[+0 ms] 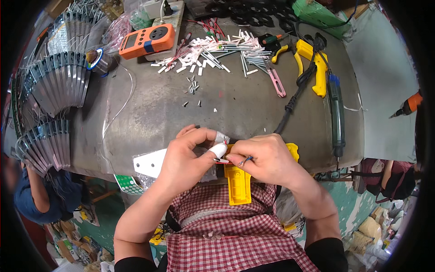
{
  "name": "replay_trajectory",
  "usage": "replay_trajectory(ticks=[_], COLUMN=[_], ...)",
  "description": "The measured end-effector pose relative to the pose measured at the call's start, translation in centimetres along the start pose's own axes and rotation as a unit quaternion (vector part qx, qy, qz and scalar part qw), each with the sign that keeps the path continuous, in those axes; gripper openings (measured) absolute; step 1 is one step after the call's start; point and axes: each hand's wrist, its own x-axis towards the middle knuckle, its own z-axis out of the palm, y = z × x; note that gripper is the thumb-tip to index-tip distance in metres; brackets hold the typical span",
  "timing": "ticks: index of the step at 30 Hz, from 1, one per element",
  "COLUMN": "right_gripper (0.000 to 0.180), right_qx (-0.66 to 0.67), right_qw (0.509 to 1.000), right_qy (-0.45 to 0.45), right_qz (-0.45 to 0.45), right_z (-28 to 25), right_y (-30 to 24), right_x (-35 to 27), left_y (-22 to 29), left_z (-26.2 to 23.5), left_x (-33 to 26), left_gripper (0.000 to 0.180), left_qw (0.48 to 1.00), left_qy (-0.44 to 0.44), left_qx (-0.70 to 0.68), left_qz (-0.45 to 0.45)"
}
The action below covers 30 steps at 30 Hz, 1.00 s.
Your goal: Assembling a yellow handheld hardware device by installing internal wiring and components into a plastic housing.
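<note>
At the table's near edge, over a yellow plastic housing half [239, 185], both my hands are drawn close together. My left hand [190, 153], with white wrapping on the thumb and a fingertip, pinches thin wires [220, 160]. Opposite it, my right hand [267, 156] has thumb and forefinger closed on the wires' red part, and a blue wire [246, 160] sticks out by its fingers. The fingers hide how the wires join. The housing's handle part hangs over the edge toward my checkered apron [217, 245].
White sleeves and metal rods [213, 50] lie scattered at the back beside an orange meter [147, 41]. Loose screws [192, 85] are mid-table. At right are a pink cutter [276, 83], a yellow tool housing [320, 75] and an electric screwdriver [336, 118]. Metal strips [56, 84] fan out at left.
</note>
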Motion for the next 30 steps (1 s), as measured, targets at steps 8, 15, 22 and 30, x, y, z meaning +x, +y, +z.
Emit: replay_trajectory(ticks=[8, 15, 22, 30], right_gripper=[0.016, 0.015, 0.013, 0.015], right_qx=[-0.023, 0.193, 0.288, 0.16], right_qw=[0.999, 0.977, 0.938, 0.975], right_qy=[-0.035, 0.027, 0.006, -0.044], right_qz=[-0.006, 0.092, 0.193, 0.149], right_z=[-0.4, -1.7, -2.2, -2.4], right_y=[0.2, 0.5, 0.5, -0.2], right_x=[0.0, -0.3, -0.1, 0.9], left_y=[0.2, -0.1, -0.1, 0.3], left_z=[0.0, 0.2, 1.4, 1.1], left_x=[0.1, -0.3, -0.6, -0.1], left_gripper=[0.013, 0.015, 0.037, 0.038], left_qw=[1.0, 0.996, 0.996, 0.99], left_qy=[-0.019, -0.003, 0.067, 0.023], left_qx=[-0.004, 0.052, 0.008, 0.091], left_qz=[-0.006, 0.075, 0.058, 0.103])
